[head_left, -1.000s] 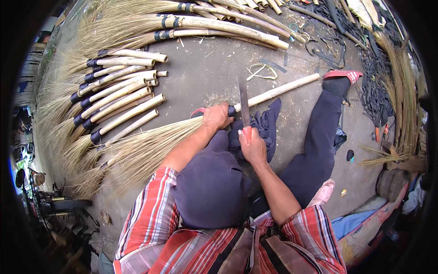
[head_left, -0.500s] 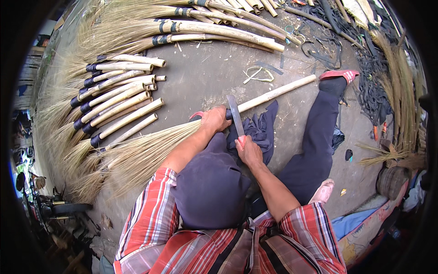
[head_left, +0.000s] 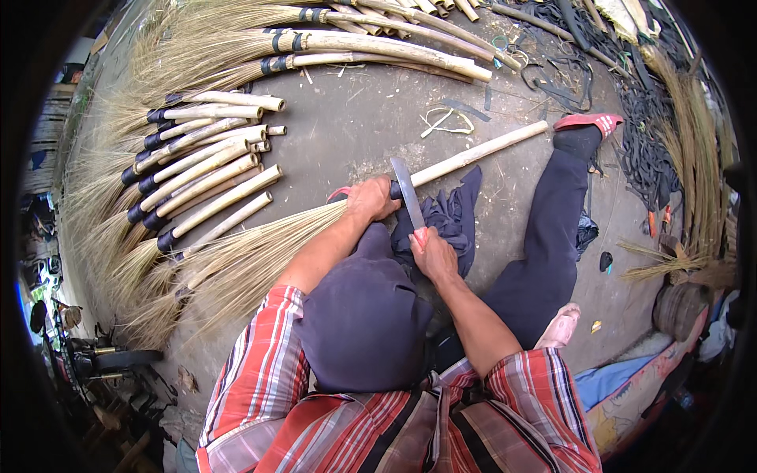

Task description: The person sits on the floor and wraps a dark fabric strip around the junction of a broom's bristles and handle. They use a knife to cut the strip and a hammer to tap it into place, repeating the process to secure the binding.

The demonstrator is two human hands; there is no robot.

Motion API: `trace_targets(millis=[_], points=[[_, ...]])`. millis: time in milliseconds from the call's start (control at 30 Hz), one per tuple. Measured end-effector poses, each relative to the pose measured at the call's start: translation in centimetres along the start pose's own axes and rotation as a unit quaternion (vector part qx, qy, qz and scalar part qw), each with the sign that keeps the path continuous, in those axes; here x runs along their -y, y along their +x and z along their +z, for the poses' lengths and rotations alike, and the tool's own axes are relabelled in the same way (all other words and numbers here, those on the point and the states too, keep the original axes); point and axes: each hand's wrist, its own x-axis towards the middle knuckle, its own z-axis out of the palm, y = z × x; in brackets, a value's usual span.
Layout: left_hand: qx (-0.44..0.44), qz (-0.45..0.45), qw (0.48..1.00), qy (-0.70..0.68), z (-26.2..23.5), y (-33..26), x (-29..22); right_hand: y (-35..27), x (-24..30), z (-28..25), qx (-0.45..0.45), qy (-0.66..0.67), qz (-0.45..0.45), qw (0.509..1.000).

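A straw broom [head_left: 481, 155] with a pale bamboo handle lies slantwise before me, its long bristles fanning toward the lower left. My left hand [head_left: 372, 199] is closed round it near the black band [head_left: 396, 189] where straw meets handle. In my right hand [head_left: 436, 255] is a knife [head_left: 407, 193] with a red handle, its blade lying across the broom at that band. Whether the edge cuts in cannot be made out. Under the handle, a crumpled dark cloth [head_left: 459, 214] rests on the ground beside my right hand.
Short-handled brooms [head_left: 225, 169] lie in a row at the left, longer brooms [head_left: 378, 49] across the back. Dark strips [head_left: 643, 142] are heaped at the right, near loose straw [head_left: 698, 158]. My outstretched leg [head_left: 544, 221] flanks the broom handle's far end.
The knife and my right hand have shifted very slightly, the blade still across the band. My left hand keeps its grip on the broom.
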Motion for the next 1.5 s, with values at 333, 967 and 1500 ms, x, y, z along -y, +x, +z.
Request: trace_targets(millis=[333, 967, 1500], points=[[-0.127, 0.041, 0.99, 0.035, 0.6, 0.3, 1.4, -0.4, -0.4, -0.1, -0.053, 0.095, 0.032, 0.993], [0.07, 0.001, 0.996, -0.048, -2.2, -3.0, 1.9, 5.3, -37.7, -18.7, -0.244, -0.021, 0.216, 0.945], [-0.028, 0.037, 0.999, 0.006, -2.2, -5.0, 0.9, 7.9, -38.0, -16.3, -0.295, -0.043, 0.245, 0.923]])
